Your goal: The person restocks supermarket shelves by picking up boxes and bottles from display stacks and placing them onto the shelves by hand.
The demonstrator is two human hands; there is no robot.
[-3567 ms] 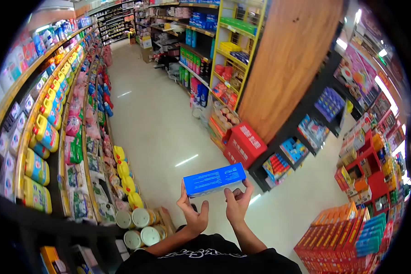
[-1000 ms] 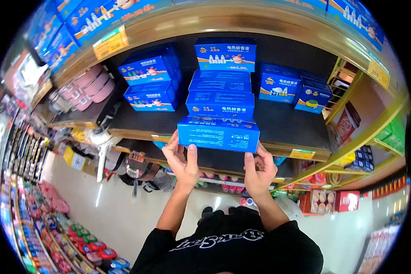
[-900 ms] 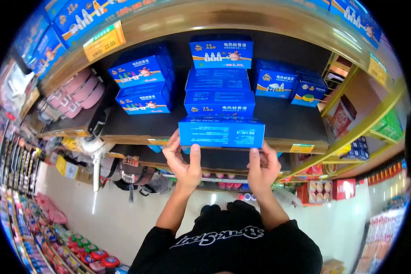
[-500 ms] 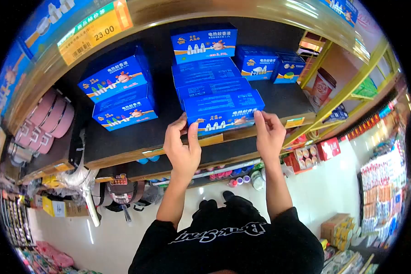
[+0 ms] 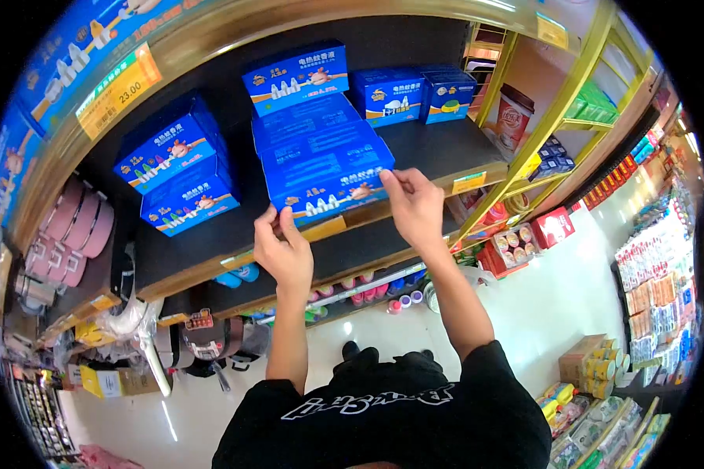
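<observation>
Cardboard box (image 5: 328,187), blue and oblong, sits at front edge of dark flat shelf (image 5: 438,148), left hand (image 5: 284,248) and right hand (image 5: 416,209) pinching its ends; even pressure should keep it square to blue cardboard boxes (image 5: 311,123) behind.

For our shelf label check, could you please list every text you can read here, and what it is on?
"23.00": yellow price tag
"电热蚊香液": top middle box
"电热蚊香液": upper left box
"1+1": box beside the middle stack
Too small or blurred: front box small print, remaining price tags.
Shirt lettering: too stylised to read surely.
</observation>
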